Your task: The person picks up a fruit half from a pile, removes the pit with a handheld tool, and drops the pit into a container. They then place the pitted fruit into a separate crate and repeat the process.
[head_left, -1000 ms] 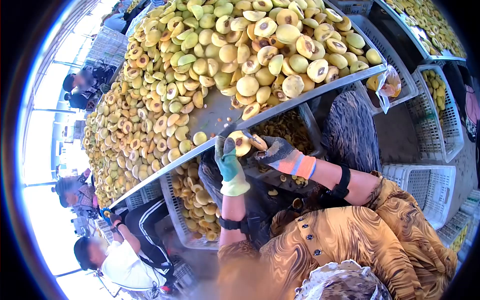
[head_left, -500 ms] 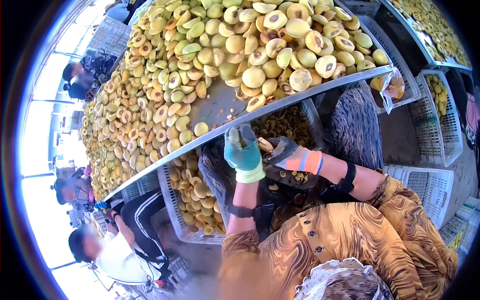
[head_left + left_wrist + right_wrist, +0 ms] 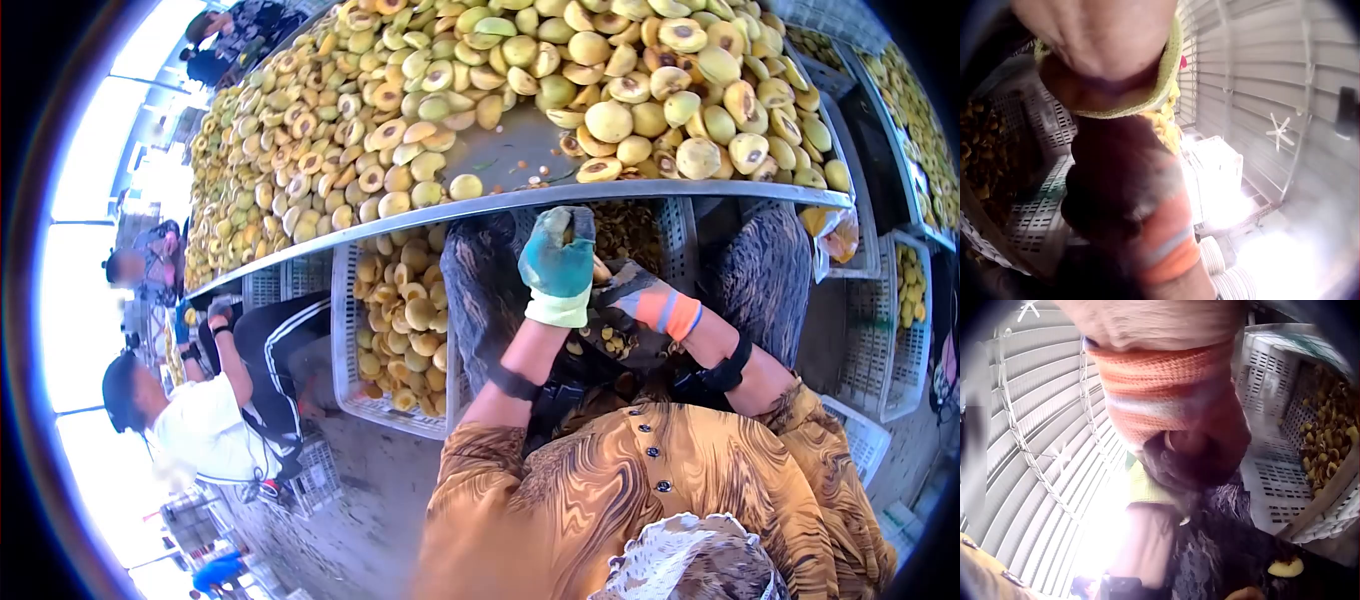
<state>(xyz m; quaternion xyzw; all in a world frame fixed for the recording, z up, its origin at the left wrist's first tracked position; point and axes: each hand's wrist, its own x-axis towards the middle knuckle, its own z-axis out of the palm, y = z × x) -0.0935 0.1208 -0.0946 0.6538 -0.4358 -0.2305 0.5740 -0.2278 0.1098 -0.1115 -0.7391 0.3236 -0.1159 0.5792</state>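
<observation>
In the head view my left hand (image 3: 557,262), in a green glove, is beside the right hand, back upward and fingers bent; whether it holds anything is hidden. My right hand (image 3: 645,297), in a grey glove with an orange cuff, grips a tool whose brown handle end (image 3: 601,270) shows between the hands. The tool's tip is out of sight. Both hands are over the lap, just below the metal edge of a table (image 3: 450,211) heaped with halved yellow-green fruit (image 3: 608,120). The wrist views show the gloves (image 3: 1122,181) (image 3: 1179,425) close together, fingers dark.
A crate (image 3: 345,385) of fruit halves stands left of the legs. Behind the hands, under the table edge, is another crate (image 3: 680,235) with cut pieces. A plastic bag (image 3: 828,240) hangs at the table's right corner. A person in white (image 3: 215,430) sits at the left.
The view has swung, so the table edge lies more level. A second ago my left hand held a halved fruit; it then turned back upward and the fruit went out of sight. My right hand keeps the tool.
</observation>
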